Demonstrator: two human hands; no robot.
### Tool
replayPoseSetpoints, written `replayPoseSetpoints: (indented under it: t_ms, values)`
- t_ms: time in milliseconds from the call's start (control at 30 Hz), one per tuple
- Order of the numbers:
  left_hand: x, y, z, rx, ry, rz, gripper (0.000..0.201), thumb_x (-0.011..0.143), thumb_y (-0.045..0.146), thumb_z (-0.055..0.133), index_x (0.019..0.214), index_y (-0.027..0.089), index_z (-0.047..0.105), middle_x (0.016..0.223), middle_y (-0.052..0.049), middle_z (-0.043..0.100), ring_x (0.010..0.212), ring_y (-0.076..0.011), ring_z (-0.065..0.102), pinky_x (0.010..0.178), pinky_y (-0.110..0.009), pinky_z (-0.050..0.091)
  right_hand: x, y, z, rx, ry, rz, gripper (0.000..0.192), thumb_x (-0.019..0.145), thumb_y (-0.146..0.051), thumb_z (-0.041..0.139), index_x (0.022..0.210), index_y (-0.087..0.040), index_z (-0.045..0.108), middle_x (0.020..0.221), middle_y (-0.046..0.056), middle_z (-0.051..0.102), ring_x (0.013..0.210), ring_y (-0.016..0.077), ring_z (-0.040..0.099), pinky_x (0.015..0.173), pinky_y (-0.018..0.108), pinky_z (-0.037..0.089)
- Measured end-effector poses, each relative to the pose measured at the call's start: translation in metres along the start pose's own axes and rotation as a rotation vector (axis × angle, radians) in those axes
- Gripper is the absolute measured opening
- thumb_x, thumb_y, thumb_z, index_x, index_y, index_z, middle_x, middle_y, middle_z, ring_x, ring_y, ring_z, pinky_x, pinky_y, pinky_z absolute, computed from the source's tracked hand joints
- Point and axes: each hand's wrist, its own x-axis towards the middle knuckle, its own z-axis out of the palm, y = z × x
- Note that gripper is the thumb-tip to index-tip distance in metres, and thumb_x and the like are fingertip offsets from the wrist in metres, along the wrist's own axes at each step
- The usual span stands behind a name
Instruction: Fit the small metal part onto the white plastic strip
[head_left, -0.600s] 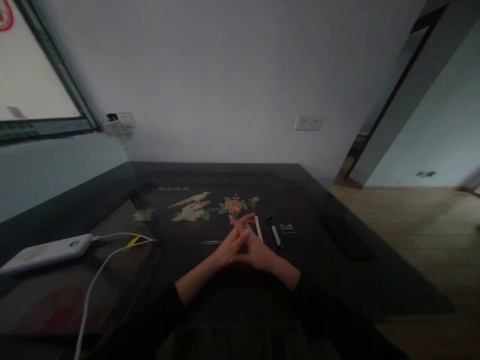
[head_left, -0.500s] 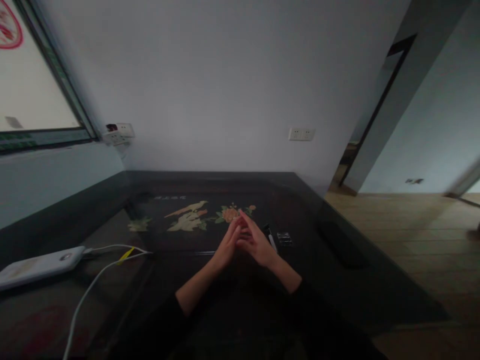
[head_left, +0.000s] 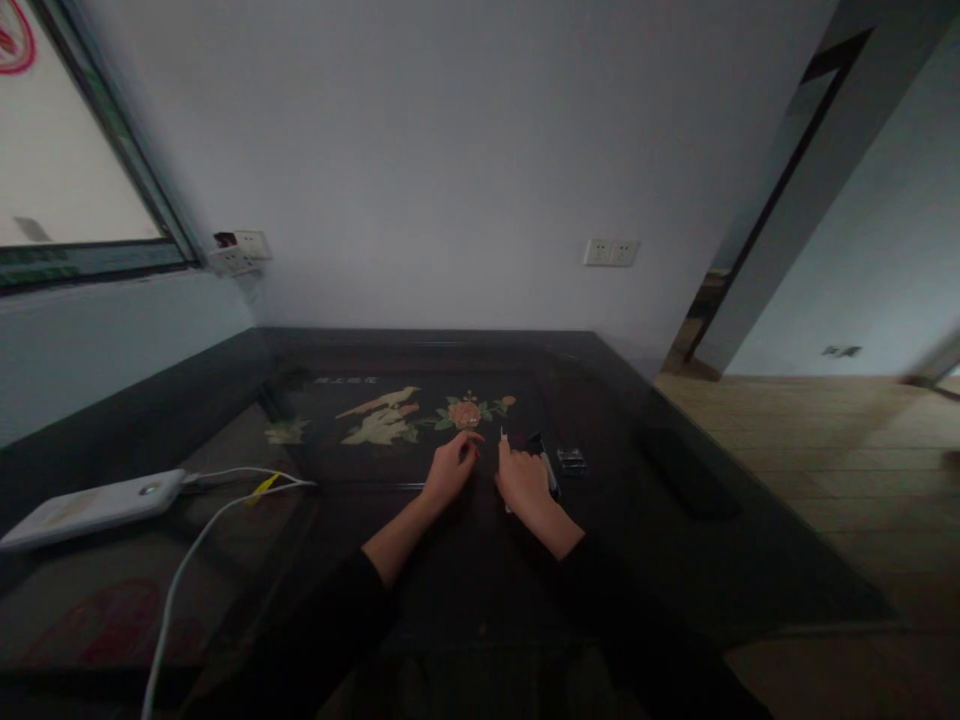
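Observation:
My left hand (head_left: pixel 450 472) is just above the dark table (head_left: pixel 465 570), near the painted flower. Its fingers are loosely bent and apart, with nothing visible in them. To its right my right hand (head_left: pixel 527 483) is closed, palm down, the index finger pointing forward. A thin pale tip (head_left: pixel 503 434) shows past that finger, and a small light spot shows below the hand; what they belong to is unclear. Against the right hand's outer side lies a slim silver-and-black tool (head_left: pixel 548 463), partly covered. Beside it sits a small clear pack (head_left: pixel 571 461) with dark strips.
A white power bank-like device (head_left: pixel 94 508) with a white cable (head_left: pixel 176 580) lies at the left. A dark flat object (head_left: pixel 686 475) rests toward the table's right edge. Behind the table stands a wall with sockets (head_left: pixel 611 252); wooden floor (head_left: pixel 810 430) lies to the right.
My hands, fingertips together before, have come apart. The right hand has closed and turned palm down beside the slim tool, and a thin pale tip now shows at it. The view has shifted slightly.

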Motion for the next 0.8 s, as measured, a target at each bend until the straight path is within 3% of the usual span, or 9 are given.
replayPoseSetpoints:
  t_ms: [200, 367, 533, 667, 800]
  values:
    - [-0.007, 0.006, 0.004, 0.066, -0.092, -0.08, 0.025, 0.084, 0.023, 0.05, 0.106, 0.023, 0.064, 0.077, 0.001, 0.07, 0.072, -0.0144, 0.064, 0.076, -0.026, 0.047, 0.002, -0.002, -0.006, 0.241, 0.013, -0.009, 0.018, 0.086, -0.02, 0.05, 0.104, -0.018, 0.049, 0.089, 0.008, 0.069, 0.079, 0.0219, 0.067, 0.061, 0.027, 0.036]
    - [-0.006, 0.009, 0.005, -0.13, -0.072, -0.004, 0.025, 0.085, 0.028, 0.049, 0.101, 0.02, 0.065, 0.09, -0.003, 0.071, 0.086, -0.0165, 0.065, 0.082, -0.025, 0.046, 0.0, -0.003, -0.007, 0.427, 0.091, -0.122, 0.009, 0.084, -0.02, 0.052, 0.093, -0.02, 0.048, 0.08, 0.003, 0.064, 0.071, 0.0172, 0.061, 0.06, 0.025, 0.033]
    - [0.005, -0.001, -0.005, -0.317, -0.001, -0.15, 0.025, 0.08, 0.029, 0.049, 0.093, 0.015, 0.064, 0.083, -0.005, 0.068, 0.08, -0.0169, 0.062, 0.077, -0.027, 0.048, 0.0, 0.002, -0.009, 0.589, 0.098, -0.256, 0.012, 0.087, -0.031, 0.054, 0.092, -0.02, 0.05, 0.076, -0.001, 0.059, 0.07, 0.0146, 0.056, 0.063, 0.023, 0.036]
    - [0.016, -0.013, -0.03, -0.324, -0.031, -0.264, 0.026, 0.08, 0.029, 0.048, 0.096, 0.014, 0.061, 0.073, -0.002, 0.063, 0.063, -0.0137, 0.057, 0.061, -0.024, 0.045, 0.004, 0.021, -0.018, 0.418, 0.162, -0.108, 0.012, 0.088, -0.032, 0.053, 0.092, -0.02, 0.053, 0.087, 0.004, 0.061, 0.083, 0.0174, 0.057, 0.069, 0.026, 0.038]
    - [0.022, -0.023, -0.052, 0.089, -0.108, -0.261, 0.026, 0.081, 0.018, 0.04, 0.094, 0.015, 0.063, 0.067, -0.001, 0.059, 0.057, -0.0136, 0.054, 0.055, -0.023, 0.041, 0.007, 0.045, -0.028, 0.173, 0.164, 0.113, 0.011, 0.09, -0.029, 0.052, 0.095, -0.019, 0.054, 0.098, 0.008, 0.063, 0.095, 0.022, 0.057, 0.072, 0.029, 0.04]
